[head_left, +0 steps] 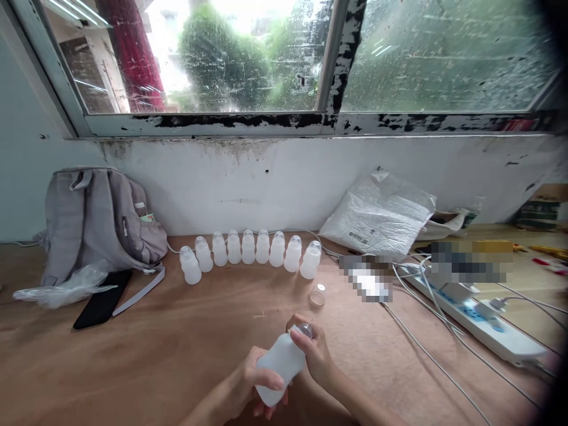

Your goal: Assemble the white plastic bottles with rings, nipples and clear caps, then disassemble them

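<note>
A frosted white baby bottle [280, 368] is tilted above the front of the table, its top pointing up and to the right. My left hand [255, 378] is wrapped around its body, with the thumb across the front. At the upper end, my right hand [316, 349] grips the bottle's neck, fingers closed around a clear, rounded top piece. What the right fingertips do behind the neck is hidden. Just beyond my hands, a small clear cap [316, 296] rests on the table. Farther back, several similar baby bottles [248, 248] stand upright in a curved row, each with a clear top.
On the left are a grey backpack [100, 219], a crumpled plastic bag [66, 287] and a black flat object [102, 300]. To the right lie a silvery mailing bag [381, 213], a white power strip [479, 325] and several cables. A wall and window rise behind the wooden table [177, 343].
</note>
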Demonstrator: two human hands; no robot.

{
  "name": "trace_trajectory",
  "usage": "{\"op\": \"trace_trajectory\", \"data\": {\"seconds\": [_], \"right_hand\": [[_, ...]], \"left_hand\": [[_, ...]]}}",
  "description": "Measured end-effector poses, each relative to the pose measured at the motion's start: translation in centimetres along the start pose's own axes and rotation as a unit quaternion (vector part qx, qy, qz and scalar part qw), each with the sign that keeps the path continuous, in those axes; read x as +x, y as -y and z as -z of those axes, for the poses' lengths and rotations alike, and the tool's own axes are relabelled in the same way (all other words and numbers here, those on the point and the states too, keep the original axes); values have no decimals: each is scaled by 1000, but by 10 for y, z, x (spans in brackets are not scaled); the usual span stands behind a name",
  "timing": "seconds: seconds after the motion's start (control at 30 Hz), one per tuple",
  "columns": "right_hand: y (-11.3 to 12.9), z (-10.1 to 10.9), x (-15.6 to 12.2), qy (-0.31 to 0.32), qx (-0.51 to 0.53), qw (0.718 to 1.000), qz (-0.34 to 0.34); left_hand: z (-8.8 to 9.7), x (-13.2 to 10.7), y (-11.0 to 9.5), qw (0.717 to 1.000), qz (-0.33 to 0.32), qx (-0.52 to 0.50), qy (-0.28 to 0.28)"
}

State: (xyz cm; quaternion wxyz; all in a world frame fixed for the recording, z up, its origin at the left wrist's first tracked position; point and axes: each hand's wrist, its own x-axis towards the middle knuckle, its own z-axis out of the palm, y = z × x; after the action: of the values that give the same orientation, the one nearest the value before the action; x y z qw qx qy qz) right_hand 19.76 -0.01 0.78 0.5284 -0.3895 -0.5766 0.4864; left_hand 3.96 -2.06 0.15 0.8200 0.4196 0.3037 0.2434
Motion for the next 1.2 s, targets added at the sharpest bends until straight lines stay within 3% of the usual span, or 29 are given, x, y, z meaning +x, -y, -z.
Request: {"op": "trace_trajectory", "data": {"seconds": [0.07,0.17,0.23,0.3,0.4,0.5,0.57,0.7,1.03,1.2], "right_hand": [[2,1,0,25,9,999,21],[0,0,6,47,32,998,31],[-5,1,13,43,30,999,3],[-12,2,20,28,19,999,-39],[-16,5,26,7,40,996,-80],[-13,8,26,-6,87,992,-88],[-9,10,25,-14,97,992,-82],[-3,15,27,4,71,995,-68],[-4,21,30,35,45,997,-54],[0,20,26,75,57,986,-136]], "left_hand": [[1,0,5,986,48,-143,69],[7,1,9,934,78,-308,165],[16,-1,6,909,45,-356,211],[26,-3,-1,910,-18,-354,216],[38,-6,-11,944,-34,-296,145],[41,-6,-15,979,28,-203,7],[41,-5,-13,987,72,-141,-38],[37,-4,-12,992,100,-70,-35],[36,-8,-19,997,72,-9,-23],[36,-7,-18,998,55,-2,-29]]}}
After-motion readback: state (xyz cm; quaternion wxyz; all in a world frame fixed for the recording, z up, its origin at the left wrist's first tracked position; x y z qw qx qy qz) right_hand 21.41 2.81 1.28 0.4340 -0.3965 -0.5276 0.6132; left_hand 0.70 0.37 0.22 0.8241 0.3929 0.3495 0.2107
